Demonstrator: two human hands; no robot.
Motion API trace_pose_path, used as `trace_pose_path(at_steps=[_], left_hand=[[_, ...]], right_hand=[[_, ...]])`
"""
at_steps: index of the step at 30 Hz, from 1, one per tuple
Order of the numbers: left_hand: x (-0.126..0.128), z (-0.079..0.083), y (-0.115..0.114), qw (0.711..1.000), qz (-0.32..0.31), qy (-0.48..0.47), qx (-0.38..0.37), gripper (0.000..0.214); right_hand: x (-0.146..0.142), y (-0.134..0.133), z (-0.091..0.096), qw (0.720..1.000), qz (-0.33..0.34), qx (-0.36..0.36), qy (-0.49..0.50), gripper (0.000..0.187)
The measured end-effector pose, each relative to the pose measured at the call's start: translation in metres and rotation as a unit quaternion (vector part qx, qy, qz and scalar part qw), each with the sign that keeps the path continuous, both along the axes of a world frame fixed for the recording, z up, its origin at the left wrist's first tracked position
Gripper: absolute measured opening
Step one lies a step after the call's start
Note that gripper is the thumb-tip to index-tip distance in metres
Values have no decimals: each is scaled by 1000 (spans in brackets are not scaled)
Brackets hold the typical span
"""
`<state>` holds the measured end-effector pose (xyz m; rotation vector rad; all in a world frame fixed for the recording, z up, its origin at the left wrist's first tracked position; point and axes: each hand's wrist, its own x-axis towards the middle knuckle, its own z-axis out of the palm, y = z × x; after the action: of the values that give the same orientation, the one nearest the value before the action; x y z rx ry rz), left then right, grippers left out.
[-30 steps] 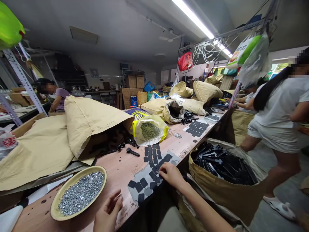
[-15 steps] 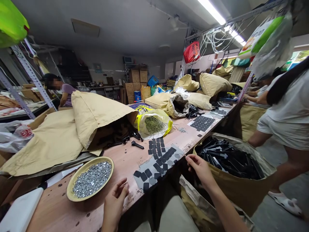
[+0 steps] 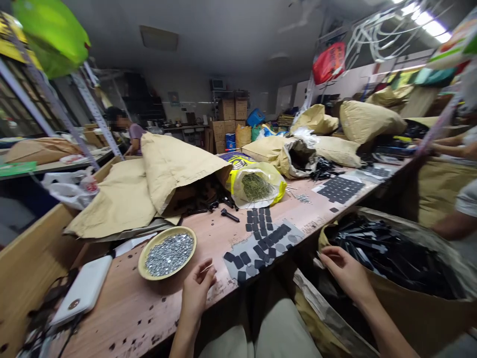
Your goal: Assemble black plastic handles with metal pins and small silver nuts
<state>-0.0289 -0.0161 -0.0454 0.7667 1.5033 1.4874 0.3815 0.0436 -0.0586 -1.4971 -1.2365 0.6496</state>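
Note:
My left hand (image 3: 198,289) hovers over the front edge of the table, just right of a yellow bowl (image 3: 141,272) filled with small shiny metal nuts. Its fingers are curled towards the thumb; whatever may be between them is too small to make out. Over the near rim of a sack of long black plastic parts (image 3: 387,248) is my right hand (image 3: 346,273), thumb and fingertips closed together. Nothing clear shows in that pinch. Between the hands, dark rounded-square pads (image 3: 263,243) lie on a grey sheet (image 3: 231,268) on the table.
A black bolt-like part (image 3: 230,215) lies near an open paper sack (image 3: 179,164). Behind the pads sits a yellow-white bag (image 3: 274,199) of thin greenish pieces. A white power bank (image 3: 84,288) is at left. Other people (image 3: 136,136) are at the far left and right.
The view has swung left, so the table and bowl appear farther right. My right hand has moved to the sack's rim. The left hand stays near the bowl.

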Motion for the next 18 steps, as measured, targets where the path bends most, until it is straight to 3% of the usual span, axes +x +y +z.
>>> trace_pose_path(at_steps=[3, 6, 9, 12, 15, 18], left_hand=[[4, 3, 4, 999, -1, 37, 6, 62], [7, 8, 8, 995, 22, 94, 28, 58], [7, 13, 8, 992, 49, 114, 32, 62], [6, 14, 2, 992, 36, 114, 27, 59], [9, 10, -7, 990, 13, 135, 27, 49], [19, 2, -15, 976, 30, 210, 52, 37]], right_hand=[[-10, 1, -14, 999, -11, -7, -39, 44], [-53, 7, -9, 997, 70, 5, -33, 39], [-121, 24, 11, 979, 193, 52, -34, 34], [-200, 57, 36, 946, 310, 79, -54, 31], [-285, 98, 58, 884, 450, 75, -100, 29], [-368, 135, 76, 826, 546, 69, -122, 31]])
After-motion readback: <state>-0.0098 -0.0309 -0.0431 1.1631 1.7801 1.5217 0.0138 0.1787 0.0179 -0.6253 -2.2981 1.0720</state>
